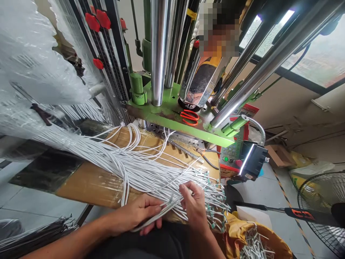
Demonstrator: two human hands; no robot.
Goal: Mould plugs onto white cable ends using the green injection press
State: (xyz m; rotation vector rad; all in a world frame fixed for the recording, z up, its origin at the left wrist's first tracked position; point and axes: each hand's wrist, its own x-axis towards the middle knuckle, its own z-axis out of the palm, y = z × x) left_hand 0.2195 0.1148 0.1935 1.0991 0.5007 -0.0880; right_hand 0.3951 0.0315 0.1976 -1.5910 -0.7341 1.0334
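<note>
A large bundle of white cables (151, 176) lies across a cardboard-covered bench, their right ends carrying small greenish connectors (212, 212). At the near edge of the bundle my left hand (147, 212) is closed round a few white cables (172, 204), thumb on top. My right hand (193, 201) pinches the same cables farther right, its fingertips pressed together near the cable ends. What sits exactly between the right fingertips is partly hidden. A metal strip fixture (185, 151) and dark-handled pliers (208, 158) lie just behind the bundle.
Above the bench stands a green press plate (172, 115) with steel columns and red-handled scissors (190, 117) on it. Right are a control panel (229, 158), lit lamp (248, 162), fan (323, 208) and yellow bag of cable scraps (234, 230). Plastic wrap (40, 64) hangs left.
</note>
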